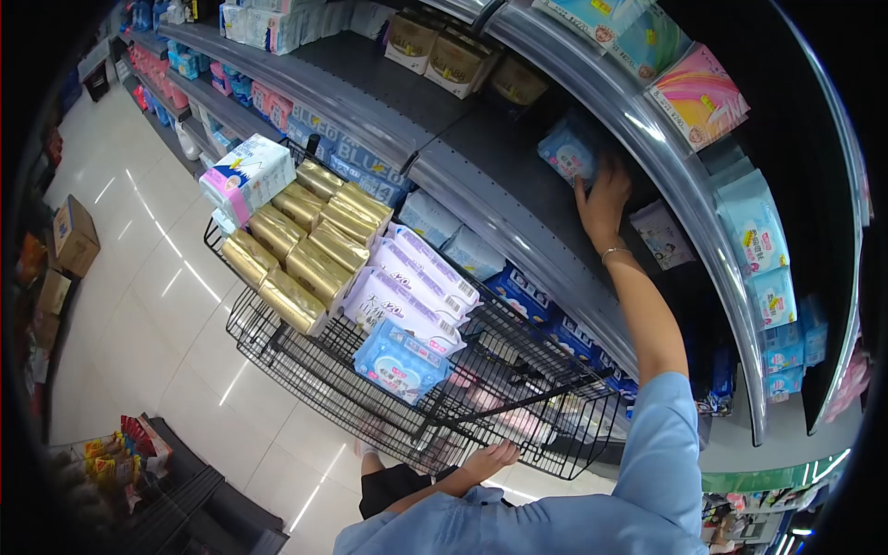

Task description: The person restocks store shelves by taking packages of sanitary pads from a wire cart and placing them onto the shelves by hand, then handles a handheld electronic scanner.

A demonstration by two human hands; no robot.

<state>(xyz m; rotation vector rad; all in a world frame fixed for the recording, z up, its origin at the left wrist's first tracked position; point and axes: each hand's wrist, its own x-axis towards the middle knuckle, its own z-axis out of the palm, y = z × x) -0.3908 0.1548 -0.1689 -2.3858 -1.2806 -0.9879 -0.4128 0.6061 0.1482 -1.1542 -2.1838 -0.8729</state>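
Near, the left hand [490, 460] lay at the edge of the wire cart [301, 361], its grip unclear. Far right, the right hand [603, 199] touched the blue pack [564, 150] on the shelf [499, 153] — best steadied squarely, I judged, without squashing it. Whether the fingers clasped it I couldn't tell — its back side was hidden in shadow.

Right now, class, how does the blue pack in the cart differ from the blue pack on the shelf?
Place: the cart pack sits in the wire cart; the shelf pack is on the grey shelf.
Handling: the right hand is at the shelf pack; no hand is on the cart pack.
Light: the cart pack is brightly lit, the shelf pack in shade.
Shared: both are blue with pale printing.
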